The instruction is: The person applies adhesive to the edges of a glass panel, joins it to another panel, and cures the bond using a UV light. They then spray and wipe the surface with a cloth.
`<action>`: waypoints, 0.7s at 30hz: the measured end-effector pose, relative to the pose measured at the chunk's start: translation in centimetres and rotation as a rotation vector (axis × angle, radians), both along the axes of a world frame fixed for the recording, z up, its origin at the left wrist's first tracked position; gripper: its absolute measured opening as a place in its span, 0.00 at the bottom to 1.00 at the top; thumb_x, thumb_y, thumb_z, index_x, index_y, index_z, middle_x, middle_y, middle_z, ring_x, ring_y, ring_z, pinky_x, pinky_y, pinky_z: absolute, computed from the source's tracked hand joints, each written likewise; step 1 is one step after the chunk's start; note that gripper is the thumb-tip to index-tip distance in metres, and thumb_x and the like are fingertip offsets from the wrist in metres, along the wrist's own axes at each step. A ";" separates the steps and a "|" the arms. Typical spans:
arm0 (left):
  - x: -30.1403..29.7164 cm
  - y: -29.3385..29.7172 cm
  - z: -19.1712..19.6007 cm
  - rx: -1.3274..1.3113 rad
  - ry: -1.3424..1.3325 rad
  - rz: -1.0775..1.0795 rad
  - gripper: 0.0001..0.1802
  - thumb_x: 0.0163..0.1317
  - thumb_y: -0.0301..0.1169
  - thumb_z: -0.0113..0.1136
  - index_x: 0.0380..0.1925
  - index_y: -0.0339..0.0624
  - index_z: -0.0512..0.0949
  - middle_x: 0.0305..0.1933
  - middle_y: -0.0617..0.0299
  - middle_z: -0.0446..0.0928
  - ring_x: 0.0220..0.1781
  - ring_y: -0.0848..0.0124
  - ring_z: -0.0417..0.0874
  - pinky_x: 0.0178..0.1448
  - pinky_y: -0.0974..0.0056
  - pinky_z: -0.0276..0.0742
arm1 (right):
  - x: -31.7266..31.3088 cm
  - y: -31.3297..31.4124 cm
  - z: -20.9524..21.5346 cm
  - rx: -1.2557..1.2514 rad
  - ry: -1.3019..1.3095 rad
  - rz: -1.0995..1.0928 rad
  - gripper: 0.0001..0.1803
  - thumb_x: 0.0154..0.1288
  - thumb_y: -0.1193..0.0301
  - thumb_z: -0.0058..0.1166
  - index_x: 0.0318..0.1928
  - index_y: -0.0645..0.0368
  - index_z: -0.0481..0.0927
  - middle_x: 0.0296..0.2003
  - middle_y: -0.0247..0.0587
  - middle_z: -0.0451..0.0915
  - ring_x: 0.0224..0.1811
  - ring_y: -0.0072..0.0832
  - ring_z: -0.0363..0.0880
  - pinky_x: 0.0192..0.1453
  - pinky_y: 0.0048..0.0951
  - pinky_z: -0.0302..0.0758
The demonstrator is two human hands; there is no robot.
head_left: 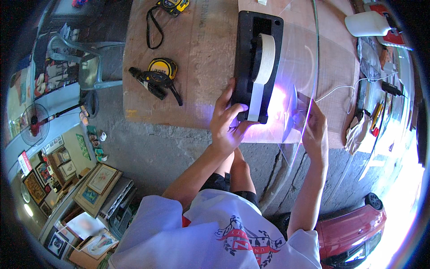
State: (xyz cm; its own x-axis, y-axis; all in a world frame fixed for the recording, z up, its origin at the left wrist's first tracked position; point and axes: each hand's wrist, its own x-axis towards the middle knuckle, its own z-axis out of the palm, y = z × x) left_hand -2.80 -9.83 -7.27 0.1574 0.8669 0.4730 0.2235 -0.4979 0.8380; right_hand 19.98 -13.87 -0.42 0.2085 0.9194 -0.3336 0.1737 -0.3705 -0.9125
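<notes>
A black tape dispenser (pixel 242 58) lies lengthwise on the wooden table, holding a roll of cream masking tape (pixel 267 58). A strip of the tape runs from the roll down to the dispenser's near end. My left hand (pixel 227 120) is closed around that near left corner, fingers by the tape's end. A large clear sheet (pixel 299 49) stands or leans to the right of the dispenser, with glare across it. My right hand (pixel 312 127) grips its near lower part, with some fingers seen through the clear material.
On the table (pixel 197 40) at left lie a yellow-black tape measure (pixel 162 68), a black marker-like tool (pixel 148 84) and another tape measure (pixel 172 6) farther back. At right are a white jug (pixel 367 24), a cable (pixel 333 92) and crumpled paper (pixel 357 134). A plastic chair (pixel 96 69) stands left.
</notes>
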 end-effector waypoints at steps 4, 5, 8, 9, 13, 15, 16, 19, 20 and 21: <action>-0.5 -0.5 0.0 -0.014 0.020 0.014 0.32 0.50 0.32 0.81 0.53 0.41 0.75 0.72 0.33 0.67 0.73 0.40 0.72 0.70 0.45 0.76 | -0.1 0.1 0.1 -0.006 0.004 -0.018 0.26 0.71 0.72 0.62 0.65 0.67 0.75 0.44 0.43 0.85 0.43 0.23 0.85 0.49 0.29 0.82; -0.6 -0.7 0.0 -0.026 0.024 0.022 0.31 0.50 0.32 0.81 0.53 0.41 0.75 0.72 0.33 0.67 0.73 0.40 0.72 0.70 0.45 0.76 | -0.1 0.1 0.1 -0.007 0.011 -0.022 0.26 0.71 0.72 0.62 0.65 0.67 0.75 0.44 0.43 0.85 0.43 0.23 0.85 0.49 0.29 0.82; -1.2 -1.3 -0.1 -0.041 0.020 0.047 0.31 0.51 0.34 0.81 0.52 0.41 0.75 0.72 0.33 0.68 0.72 0.40 0.73 0.69 0.46 0.76 | -0.1 0.1 0.2 -0.009 0.013 -0.021 0.26 0.70 0.71 0.62 0.65 0.68 0.75 0.44 0.44 0.85 0.44 0.24 0.85 0.49 0.29 0.82; -1.4 -1.5 -0.1 -0.044 0.021 0.052 0.31 0.51 0.34 0.81 0.52 0.41 0.75 0.72 0.32 0.68 0.72 0.40 0.73 0.69 0.46 0.76 | -0.1 0.1 0.2 -0.010 0.000 -0.015 0.26 0.70 0.71 0.62 0.65 0.68 0.75 0.45 0.44 0.85 0.44 0.24 0.85 0.49 0.29 0.82; -3.0 -1.9 -0.2 -0.044 0.095 0.055 0.30 0.51 0.35 0.82 0.50 0.39 0.75 0.70 0.31 0.69 0.71 0.39 0.74 0.68 0.46 0.77 | -0.2 0.2 0.4 -0.031 -0.015 -0.024 0.26 0.71 0.70 0.62 0.65 0.68 0.75 0.44 0.44 0.85 0.44 0.24 0.85 0.49 0.29 0.82; -3.8 -2.0 0.0 -0.060 0.093 0.071 0.29 0.52 0.35 0.82 0.50 0.39 0.75 0.70 0.30 0.69 0.71 0.39 0.75 0.68 0.46 0.77 | -0.1 0.3 0.5 -0.045 -0.020 -0.025 0.26 0.71 0.70 0.61 0.66 0.68 0.75 0.44 0.43 0.85 0.44 0.25 0.84 0.49 0.29 0.82; -4.2 -1.9 0.1 -0.034 0.106 0.075 0.29 0.52 0.35 0.81 0.49 0.38 0.75 0.70 0.30 0.69 0.71 0.40 0.75 0.68 0.47 0.77 | -0.1 0.3 0.6 -0.071 -0.019 -0.032 0.26 0.71 0.70 0.61 0.66 0.68 0.75 0.43 0.43 0.85 0.45 0.25 0.84 0.49 0.29 0.82; -5.5 -1.5 0.3 -0.060 0.168 0.107 0.29 0.53 0.35 0.81 0.49 0.38 0.75 0.70 0.31 0.70 0.70 0.41 0.76 0.67 0.47 0.77 | 0.0 0.3 0.8 -0.041 -0.100 0.015 0.26 0.71 0.71 0.61 0.66 0.68 0.74 0.43 0.42 0.84 0.45 0.24 0.84 0.48 0.29 0.83; -5.8 -1.2 0.3 -0.022 0.176 0.109 0.30 0.51 0.34 0.81 0.50 0.38 0.75 0.70 0.32 0.70 0.69 0.43 0.76 0.67 0.48 0.77 | 0.0 0.2 0.8 -0.039 -0.116 0.017 0.26 0.71 0.71 0.61 0.66 0.68 0.74 0.43 0.42 0.84 0.44 0.24 0.84 0.48 0.29 0.83; -6.1 -0.9 0.3 -0.024 0.188 0.130 0.31 0.51 0.33 0.82 0.51 0.38 0.75 0.70 0.33 0.70 0.69 0.44 0.76 0.67 0.49 0.77 | 0.0 0.0 0.8 -0.037 -0.133 0.019 0.26 0.71 0.71 0.61 0.66 0.68 0.74 0.43 0.42 0.84 0.44 0.24 0.84 0.47 0.29 0.83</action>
